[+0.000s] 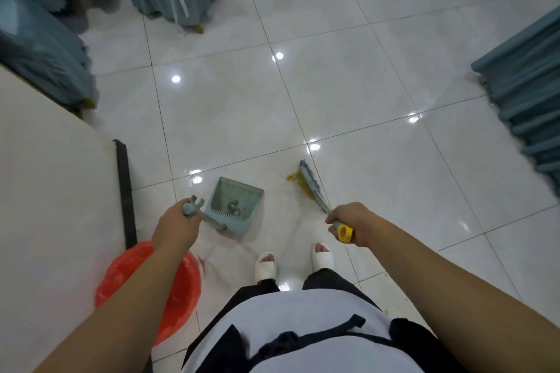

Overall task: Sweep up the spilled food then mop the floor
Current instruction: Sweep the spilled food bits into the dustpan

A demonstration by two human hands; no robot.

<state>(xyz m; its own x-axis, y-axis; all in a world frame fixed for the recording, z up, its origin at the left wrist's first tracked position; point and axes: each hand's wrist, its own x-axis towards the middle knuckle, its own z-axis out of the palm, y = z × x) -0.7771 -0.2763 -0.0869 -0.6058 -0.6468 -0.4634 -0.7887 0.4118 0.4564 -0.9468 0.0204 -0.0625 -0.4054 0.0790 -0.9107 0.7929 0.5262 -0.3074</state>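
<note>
on a glossy white tiled floor [333, 85], beside a pale bench [45, 191], the sweeping step is in hand and the mopping not yet begun. a red-lined bin [178, 297] stands at the person's left. the blue-grey dustpan [235, 206] sits with its mouth pointing away from the feet, its upright handle gripped in the left hand [175, 227]. the right hand [348, 221] is curled round the yellow-capped broom [310, 185], whose bristles touch the spilled food [298, 183], a small smear of yellow-orange crumbs just right of the pan. the next move likely calls for drawing the pile round into the pan's mouth.
</note>
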